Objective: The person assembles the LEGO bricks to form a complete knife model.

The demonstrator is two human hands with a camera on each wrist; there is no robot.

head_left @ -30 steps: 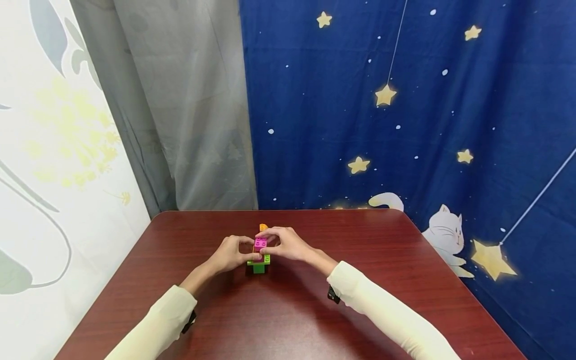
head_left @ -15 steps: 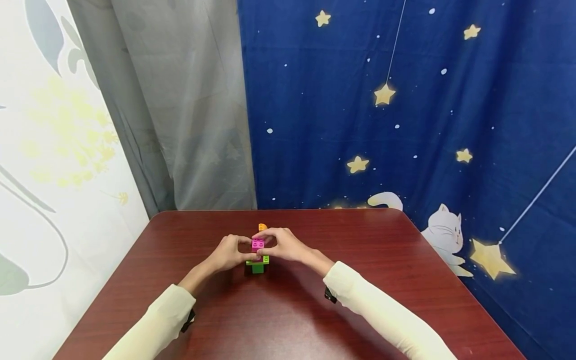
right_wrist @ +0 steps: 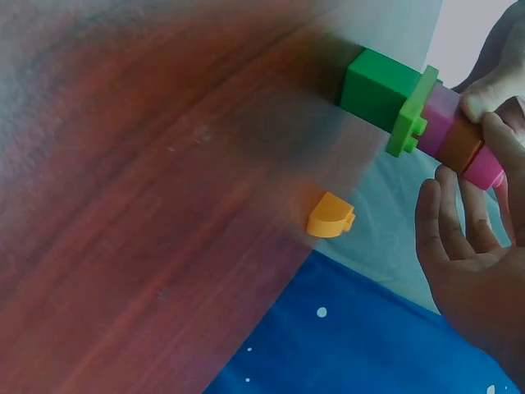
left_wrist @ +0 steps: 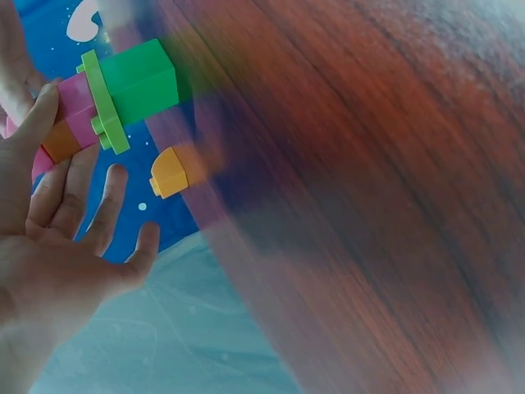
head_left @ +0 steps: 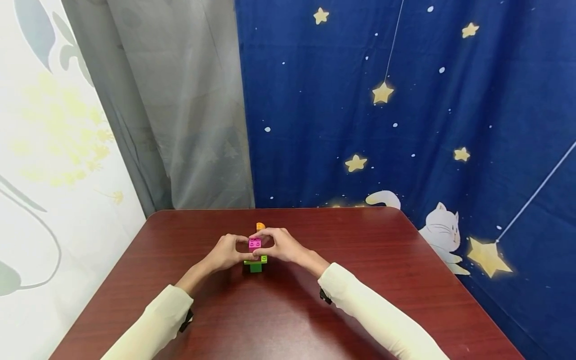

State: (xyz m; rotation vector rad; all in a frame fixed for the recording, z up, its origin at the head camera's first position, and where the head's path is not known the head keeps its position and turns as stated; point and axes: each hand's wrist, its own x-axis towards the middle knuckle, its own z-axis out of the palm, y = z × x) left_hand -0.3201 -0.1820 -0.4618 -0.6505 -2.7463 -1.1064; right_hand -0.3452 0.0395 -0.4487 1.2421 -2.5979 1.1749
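A stack of toy building blocks stands upright on the table between both hands. Its base is a green block (head_left: 255, 268), under a lime plate (head_left: 264, 259). Above the plate come a purple-pink block (right_wrist: 440, 120), a brown-orange block (right_wrist: 459, 144) and, on top, a bright pink block (head_left: 255, 243). From the left side, my left hand (head_left: 225, 253) pinches the upper blocks between thumb and fingers. My right hand (head_left: 282, 245) pinches them from the right, its thumb close to the left thumb. Fingers hide part of the upper blocks.
A loose orange block with a rounded side (head_left: 260, 226) lies on the dark red wooden table (head_left: 360, 260), behind the stack. Grey (head_left: 202, 125) and blue star-patterned curtains (head_left: 315, 100) hang beyond the table's far edge.
The head view has shifted slightly, so everything appears a little further left. Both hands keep their hold on the blocks, with hardly any visible movement.
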